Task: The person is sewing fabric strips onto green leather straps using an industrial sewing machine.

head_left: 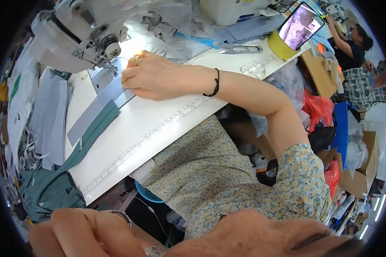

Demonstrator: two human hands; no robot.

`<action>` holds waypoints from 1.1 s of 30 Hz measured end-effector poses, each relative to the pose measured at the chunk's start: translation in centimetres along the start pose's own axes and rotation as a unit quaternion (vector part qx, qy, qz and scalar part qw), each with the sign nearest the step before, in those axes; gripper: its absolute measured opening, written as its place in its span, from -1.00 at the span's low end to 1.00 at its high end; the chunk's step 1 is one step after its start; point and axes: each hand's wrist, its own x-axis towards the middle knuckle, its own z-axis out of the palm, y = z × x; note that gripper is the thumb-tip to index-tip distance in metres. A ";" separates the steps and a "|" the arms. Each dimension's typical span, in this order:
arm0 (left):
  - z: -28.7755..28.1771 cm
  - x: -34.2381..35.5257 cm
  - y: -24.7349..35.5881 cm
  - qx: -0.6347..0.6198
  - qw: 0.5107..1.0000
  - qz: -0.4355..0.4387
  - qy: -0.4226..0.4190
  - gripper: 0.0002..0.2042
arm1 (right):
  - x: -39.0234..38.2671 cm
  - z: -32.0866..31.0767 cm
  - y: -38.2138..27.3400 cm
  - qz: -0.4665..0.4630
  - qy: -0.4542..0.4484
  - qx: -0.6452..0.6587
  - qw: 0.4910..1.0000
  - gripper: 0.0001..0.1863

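- Head view: white table [123,132].
- Machine [60,38], top left.
- Green cloth [51,188], hanging off the table's left end.
- Grey strip [86,121], on the table, running to the machine.
- Right hand [152,77]: fingers bent onto the strip; pinching or pressing, cannot tell.
- Left hand [83,233]: fingers bent, lower left; grip hidden, cannot tell.
- 1 phone [301,26], propped on a yellow roll [281,47].
- Snips [244,49], beside the roll.
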 end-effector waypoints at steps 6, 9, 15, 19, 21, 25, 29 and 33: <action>2.1 3.5 -5.3 0.043 0.986 0.162 0.014 -0.91 | 0.2 -0.4 0.4 -0.015 0.014 0.006 1.000 -0.76; 1.1 1.7 -4.7 0.117 0.964 0.238 0.024 -0.88 | 0.0 -0.9 0.6 -0.017 0.012 0.026 0.999 -0.75; 0.1 -2.9 -2.0 0.271 0.897 0.349 0.018 -0.82 | 1.0 -1.7 -0.2 -0.004 -0.008 0.038 0.999 -0.74; -0.5 -7.0 -0.1 0.630 0.701 0.334 0.032 -0.82 | 1.0 -2.3 -0.5 -0.006 -0.018 0.063 0.998 -0.74; -2.3 -7.6 -0.2 0.873 0.434 0.151 0.163 -0.79 | 0.8 -2.1 -0.4 -0.010 0.000 0.025 1.000 -0.77; -13.1 -9.2 1.2 0.929 0.317 0.058 0.185 -0.87 | 0.8 -1.8 -0.7 -0.007 -0.003 0.032 0.999 -0.76; -16.2 -10.7 2.8 0.906 0.311 0.074 0.278 -0.91 | 0.8 -2.1 -1.0 0.001 -0.011 0.043 0.999 -0.76; -18.8 -10.2 3.5 0.929 0.273 0.052 0.245 -0.91 | 0.7 -2.4 -0.8 0.000 -0.008 0.036 0.999 -0.76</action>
